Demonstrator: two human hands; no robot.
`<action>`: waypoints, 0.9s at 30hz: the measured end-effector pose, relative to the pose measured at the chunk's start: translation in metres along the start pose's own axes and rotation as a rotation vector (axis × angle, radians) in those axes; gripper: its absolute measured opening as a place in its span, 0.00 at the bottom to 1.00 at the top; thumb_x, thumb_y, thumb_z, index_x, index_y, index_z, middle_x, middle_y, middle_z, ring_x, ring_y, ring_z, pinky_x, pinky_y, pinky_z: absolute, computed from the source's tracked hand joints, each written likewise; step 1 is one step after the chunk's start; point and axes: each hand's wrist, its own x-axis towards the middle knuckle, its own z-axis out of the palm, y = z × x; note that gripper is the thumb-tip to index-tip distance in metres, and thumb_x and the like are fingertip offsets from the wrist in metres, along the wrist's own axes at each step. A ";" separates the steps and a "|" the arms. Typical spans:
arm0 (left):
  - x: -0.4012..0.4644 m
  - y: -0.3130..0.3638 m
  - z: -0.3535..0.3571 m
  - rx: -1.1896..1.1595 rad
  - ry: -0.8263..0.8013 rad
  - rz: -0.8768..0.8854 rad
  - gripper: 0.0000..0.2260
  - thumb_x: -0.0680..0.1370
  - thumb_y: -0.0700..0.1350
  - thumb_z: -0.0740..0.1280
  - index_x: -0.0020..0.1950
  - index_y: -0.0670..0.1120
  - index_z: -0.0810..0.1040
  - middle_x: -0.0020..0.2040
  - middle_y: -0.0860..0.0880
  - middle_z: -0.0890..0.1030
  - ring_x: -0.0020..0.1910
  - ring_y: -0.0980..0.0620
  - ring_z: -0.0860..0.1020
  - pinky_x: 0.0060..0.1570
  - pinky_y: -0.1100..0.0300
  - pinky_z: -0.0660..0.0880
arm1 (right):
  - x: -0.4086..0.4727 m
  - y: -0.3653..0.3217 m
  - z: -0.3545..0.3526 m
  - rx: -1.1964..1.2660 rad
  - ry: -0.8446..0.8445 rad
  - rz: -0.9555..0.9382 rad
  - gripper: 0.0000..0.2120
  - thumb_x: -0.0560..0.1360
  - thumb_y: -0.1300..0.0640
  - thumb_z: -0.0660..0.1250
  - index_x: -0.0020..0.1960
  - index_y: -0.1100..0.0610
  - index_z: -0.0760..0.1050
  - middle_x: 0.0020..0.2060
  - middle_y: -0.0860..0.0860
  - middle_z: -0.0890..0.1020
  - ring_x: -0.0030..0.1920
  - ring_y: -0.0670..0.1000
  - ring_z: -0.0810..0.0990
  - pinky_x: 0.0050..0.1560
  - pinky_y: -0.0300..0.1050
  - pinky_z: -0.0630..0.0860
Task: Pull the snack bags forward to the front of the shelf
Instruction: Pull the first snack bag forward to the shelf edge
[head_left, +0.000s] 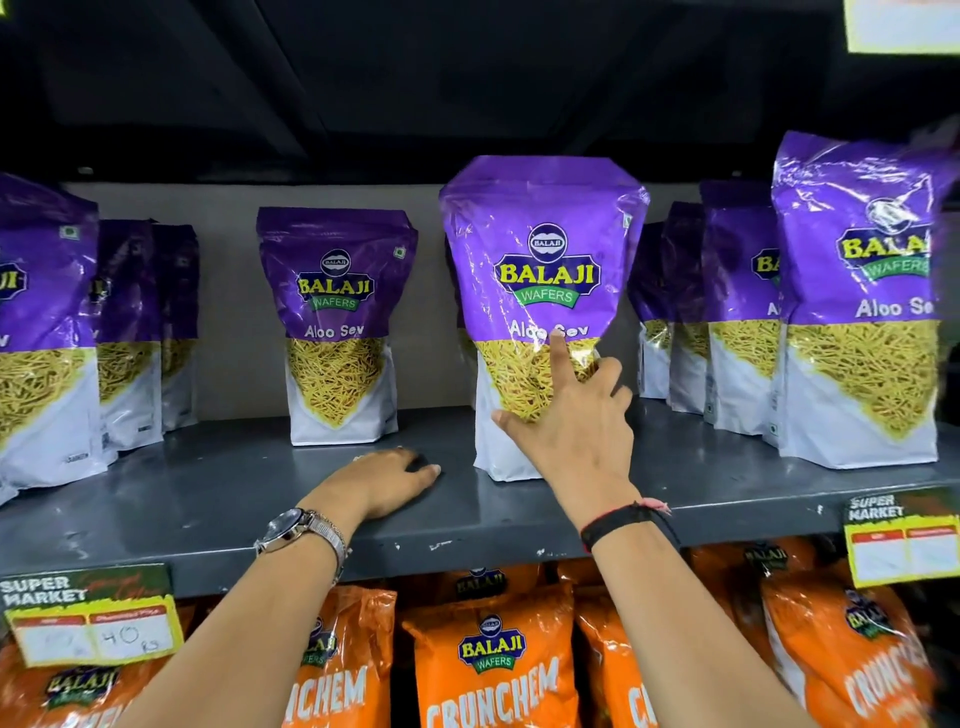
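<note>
Purple Balaji Aloo Sev snack bags stand on a grey shelf (208, 493). The centre bag (545, 249) stands upright, nearer the front than the bag to its left (335, 312), which sits further back. My right hand (576, 431) is pressed on the centre bag's lower front: index finger pointing up, thumb spread left, other fingers hooked round its right edge. My left hand (384, 480) lies palm down on the bare shelf between those two bags, holding nothing. A front bag at the far right (857, 312) and one at the far left (36, 338) each have more bags behind.
Orange Crunchem bags (493, 660) fill the shelf below. Yellow price tags hang on the shelf lip at the left (93, 623) and the right (904, 540). A dark shelf underside is overhead. A watch is on my left wrist, a black band on my right.
</note>
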 end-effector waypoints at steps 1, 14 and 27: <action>0.000 0.000 0.000 -0.004 0.000 0.001 0.26 0.80 0.57 0.53 0.74 0.46 0.62 0.76 0.44 0.63 0.74 0.45 0.62 0.72 0.55 0.59 | -0.002 0.001 -0.003 -0.003 0.001 0.000 0.44 0.70 0.38 0.68 0.77 0.46 0.47 0.69 0.60 0.59 0.64 0.63 0.66 0.55 0.53 0.75; -0.002 0.001 0.001 -0.013 0.039 0.022 0.22 0.80 0.55 0.54 0.69 0.46 0.69 0.72 0.43 0.69 0.71 0.44 0.66 0.68 0.56 0.63 | -0.025 0.003 -0.026 -0.014 -0.004 0.007 0.46 0.69 0.36 0.69 0.77 0.44 0.47 0.67 0.59 0.60 0.64 0.61 0.65 0.54 0.53 0.76; 0.000 -0.002 0.002 0.000 0.045 0.031 0.23 0.80 0.56 0.54 0.71 0.47 0.67 0.74 0.44 0.66 0.72 0.45 0.64 0.71 0.55 0.61 | -0.032 0.005 -0.034 -0.023 -0.001 -0.003 0.45 0.69 0.35 0.68 0.76 0.45 0.46 0.66 0.59 0.60 0.64 0.61 0.65 0.54 0.53 0.76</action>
